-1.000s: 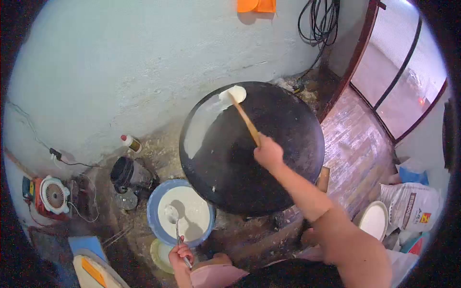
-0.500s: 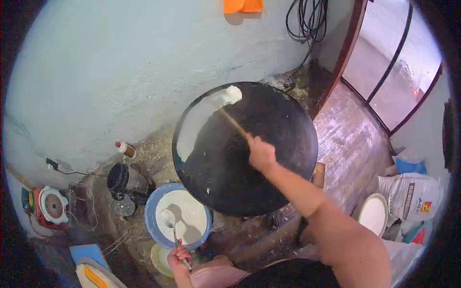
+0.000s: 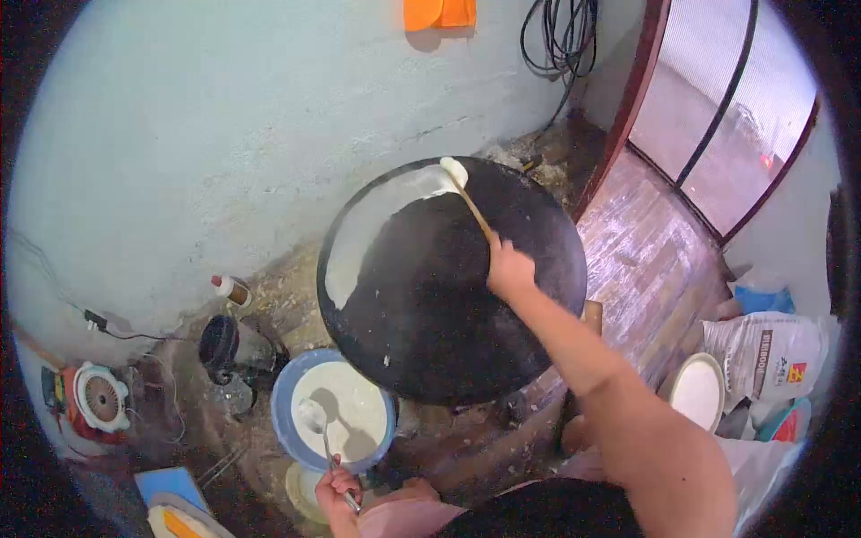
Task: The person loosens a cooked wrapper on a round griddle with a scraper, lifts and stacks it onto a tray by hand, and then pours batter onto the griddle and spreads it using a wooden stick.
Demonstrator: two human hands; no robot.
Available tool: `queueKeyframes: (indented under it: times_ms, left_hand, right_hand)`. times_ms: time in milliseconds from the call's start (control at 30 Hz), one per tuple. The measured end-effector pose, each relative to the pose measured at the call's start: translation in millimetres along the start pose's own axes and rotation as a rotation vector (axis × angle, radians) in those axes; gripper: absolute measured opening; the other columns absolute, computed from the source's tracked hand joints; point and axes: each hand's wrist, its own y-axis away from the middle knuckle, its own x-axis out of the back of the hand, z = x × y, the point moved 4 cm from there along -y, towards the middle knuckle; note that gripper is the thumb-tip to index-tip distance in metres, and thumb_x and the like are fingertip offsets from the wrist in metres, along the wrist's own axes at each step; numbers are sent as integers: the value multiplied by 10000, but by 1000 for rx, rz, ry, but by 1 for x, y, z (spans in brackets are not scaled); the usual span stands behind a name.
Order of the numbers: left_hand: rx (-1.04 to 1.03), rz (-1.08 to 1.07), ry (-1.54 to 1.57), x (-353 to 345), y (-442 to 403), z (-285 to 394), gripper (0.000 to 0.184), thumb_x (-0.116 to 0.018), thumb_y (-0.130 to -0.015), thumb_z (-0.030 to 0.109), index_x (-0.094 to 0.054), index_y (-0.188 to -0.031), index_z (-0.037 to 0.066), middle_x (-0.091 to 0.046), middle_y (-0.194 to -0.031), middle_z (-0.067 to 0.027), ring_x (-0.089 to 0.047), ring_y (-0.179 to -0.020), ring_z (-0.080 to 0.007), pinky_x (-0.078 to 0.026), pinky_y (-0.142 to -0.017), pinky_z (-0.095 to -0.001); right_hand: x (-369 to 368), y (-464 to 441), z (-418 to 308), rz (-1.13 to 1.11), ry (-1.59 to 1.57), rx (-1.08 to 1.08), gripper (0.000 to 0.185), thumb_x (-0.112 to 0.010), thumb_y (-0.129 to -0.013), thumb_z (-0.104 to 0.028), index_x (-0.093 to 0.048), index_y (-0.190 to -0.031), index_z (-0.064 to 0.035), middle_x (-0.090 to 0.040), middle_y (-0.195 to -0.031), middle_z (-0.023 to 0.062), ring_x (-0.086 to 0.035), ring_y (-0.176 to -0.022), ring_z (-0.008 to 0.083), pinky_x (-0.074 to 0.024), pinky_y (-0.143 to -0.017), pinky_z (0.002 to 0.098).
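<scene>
My right hand [image 3: 511, 269] is closed round the handle of a wooden spreader [image 3: 474, 208], whose far end touches white batter [image 3: 455, 169] at the back edge of a large round black griddle [image 3: 448, 305]. A thin curved band of batter [image 3: 354, 242] lies along the griddle's left and back side. At the bottom, my left hand [image 3: 338, 489] grips the handle of a metal ladle [image 3: 312, 415]. The ladle's bowl is over a blue basin [image 3: 281, 408] of white batter, in front and to the left of the griddle.
Left of the basin are a dark bucket [image 3: 235, 350], a bottle [image 3: 231, 289] and a red blower [image 3: 100, 397]. A pale bowl [image 3: 305, 493] sits partly under the basin. At the right are a white round container [image 3: 698, 393], a printed sack [image 3: 771, 357] and a doorway [image 3: 708, 108].
My right hand has swept the spreader rightward along the griddle's back edge, and the batter band is longer. The left hand still holds the ladle over the basin. The view has shifted slightly.
</scene>
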Motion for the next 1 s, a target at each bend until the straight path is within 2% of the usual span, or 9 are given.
queueKeyframes:
  times_ms: [100, 200, 233, 433, 567, 700, 833, 900, 1000]
  left_hand:
    - [-16, 27, -4, 1, -8, -1, 274, -354, -845, 123, -521, -1033, 16, -441, -620, -14, -397, -455, -85, -372, -396, -206]
    - [-106, 79, -27, -2, -5, -4, 279, -363, -840, 149, -521, -1019, 5, -411, -603, -2, -393, -454, -84, -373, -394, -217]
    - [-110, 86, -31, 2, -2, -5, 279, -363, -840, 149, -521, -1019, 5, -411, -603, -2, -393, -454, -84, -373, -394, -217]
    - [-92, 30, -67, 13, -11, 11, 285, -401, -841, 176, -515, -1029, -6, -440, -612, -16, -412, -460, -92, -374, -401, -220]
    - [-78, 5, -22, -2, -2, -2, 250, -392, -829, 113, -519, -1009, -6, -465, -612, -33, -432, -456, -96, -395, -408, -218]
    - [-87, 15, -67, -6, 8, -4, 251, -380, -822, 93, -520, -1006, -7, -462, -609, -30, -421, -455, -91, -396, -413, -214]
    - [-45, -30, -58, 4, -2, 6, 247, -384, -810, 73, -528, -996, -2, -466, -613, -26, -422, -464, -86, -395, -417, -212]
    - [-71, 5, -44, -8, 6, 3, 245, -385, -803, 63, -532, -988, 1, -466, -610, -25, -423, -465, -86, -395, -415, -211]
    - [-155, 69, -73, -15, 18, 9, 236, -389, -809, 79, -538, -977, 5, -461, -604, -22, -419, -463, -88, -385, -409, -210]
  right_hand:
    - [-5, 51, -21, -79, -132, 15, 559, -501, -681, -66, -324, -1209, -11, -531, -920, 148, -589, -739, 311, -481, -617, 392]
    - [-27, 33, -29, -40, 14, 170, 560, -525, -683, -85, -330, -1204, -17, -527, -942, 142, -589, -753, 309, -483, -610, 386]
    - [-33, 14, -11, 97, 108, 159, 485, -448, -762, -122, -335, -1223, -20, -536, -895, 143, -606, -667, 270, -497, -546, 349]
    - [-1, 39, 16, 15, -12, -49, 593, -538, -697, -98, -295, -1233, -22, -522, -909, 155, -602, -687, 301, -495, -571, 399]
    - [-18, 3, -15, 100, -58, 150, 494, -498, -743, -111, -349, -1203, -12, -534, -916, 163, -608, -711, 288, -497, -585, 383]
    - [-4, -22, 26, 88, 66, -44, 357, -375, -824, -101, -386, -1173, -26, -543, -937, 154, -606, -735, 286, -497, -591, 381]
    - [31, 36, 61, -43, 44, -133, 417, -469, -786, -139, -388, -1183, -43, -543, -989, 172, -590, -834, 308, -483, -697, 399]
    - [26, 57, 75, -139, -321, -150, 441, -510, -782, -190, -395, -1183, -45, -552, -1006, 196, -563, -909, 327, -449, -780, 394]
    - [6, 49, 103, 28, -697, 67, 349, -474, -825, -175, -452, -1149, -46, -576, -954, 194, -564, -908, 317, -427, -813, 373]
